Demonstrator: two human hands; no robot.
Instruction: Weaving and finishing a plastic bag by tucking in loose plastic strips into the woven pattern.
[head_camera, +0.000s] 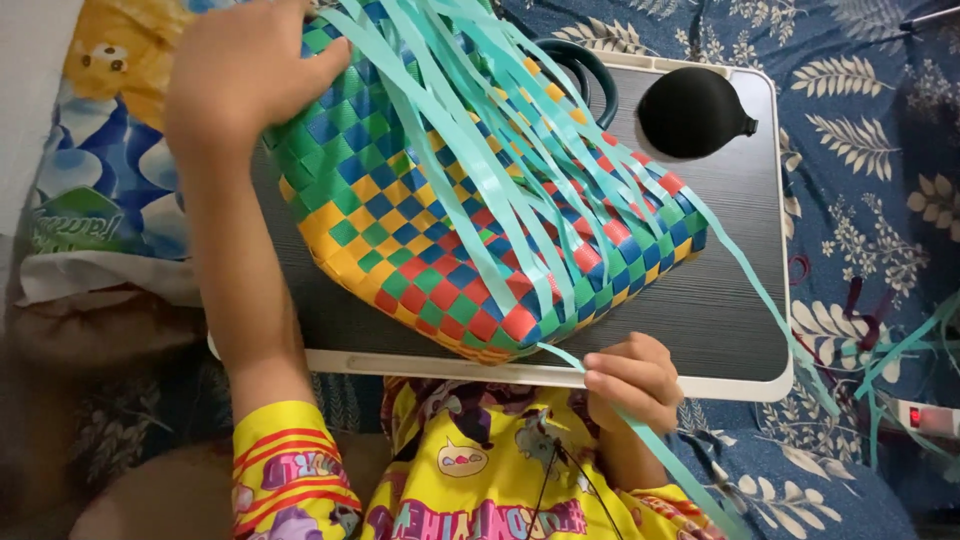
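Note:
A woven basket (470, 250) of green, blue, yellow and red strips lies tilted on a dark lap tray (720, 300). Several loose teal strips (500, 120) fan over it from the top. My left hand (240, 80) presses on the basket's upper left side with fingers spread over the weave. My right hand (632, 380) sits at the tray's near edge, fingers closed around one teal strip (690, 475) that runs from the basket's lower corner down to the right.
A black rubber bulb (692, 112) and a dark ring handle (585, 70) sit at the tray's far side. Blue leaf-print fabric (870, 150) surrounds the tray; a patterned pillow (100, 150) lies left. More teal strips (900, 350) trail at right.

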